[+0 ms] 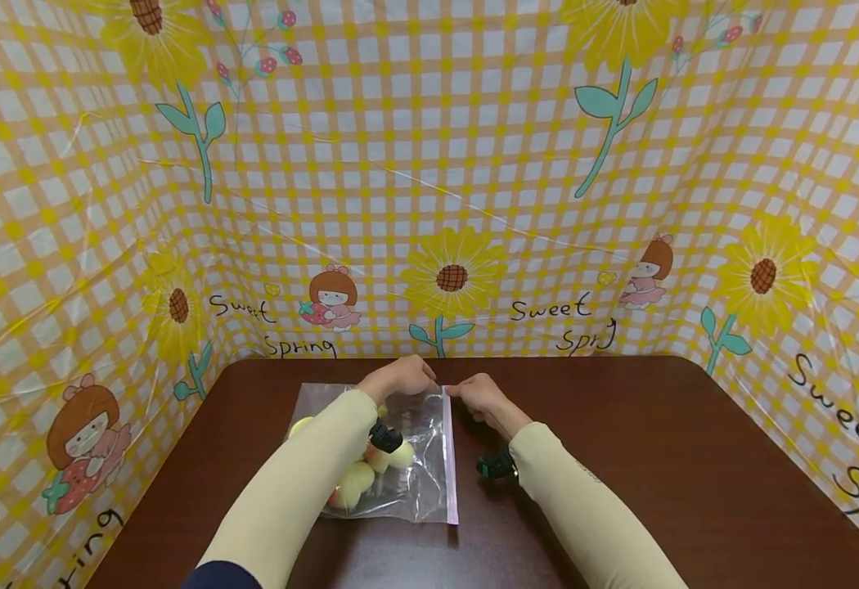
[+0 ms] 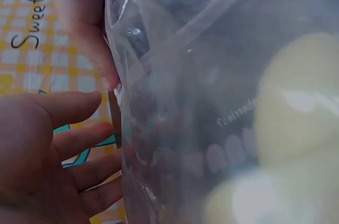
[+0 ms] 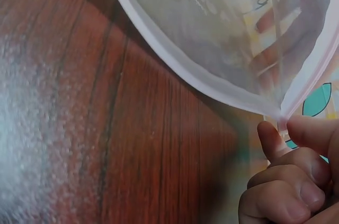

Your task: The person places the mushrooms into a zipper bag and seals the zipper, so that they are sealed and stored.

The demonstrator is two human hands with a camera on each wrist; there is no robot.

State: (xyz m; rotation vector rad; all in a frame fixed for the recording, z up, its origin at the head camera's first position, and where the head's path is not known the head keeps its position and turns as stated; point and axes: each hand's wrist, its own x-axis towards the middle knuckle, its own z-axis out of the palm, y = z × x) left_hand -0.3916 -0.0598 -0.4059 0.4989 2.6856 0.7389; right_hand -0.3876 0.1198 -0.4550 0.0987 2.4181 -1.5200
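Note:
A clear zip bag lies on the table, its pink-white zip strip facing right. Inside are several pale yellow, red-blushed round fruits, partly hidden by the left forearm. My right hand pinches the far end of the strip between thumb and index finger, its other fingers curled. In the right wrist view the bag's mouth gapes, both strip edges meeting at the pinch. Beside that corner is my left hand, fingers spread and fairly straight, tips at the bag's edge.
The dark brown wooden table extends to the right of the bag. A yellow checked cloth with sunflowers and lettering hangs behind the table and along both sides. Each wrist wears a small black camera.

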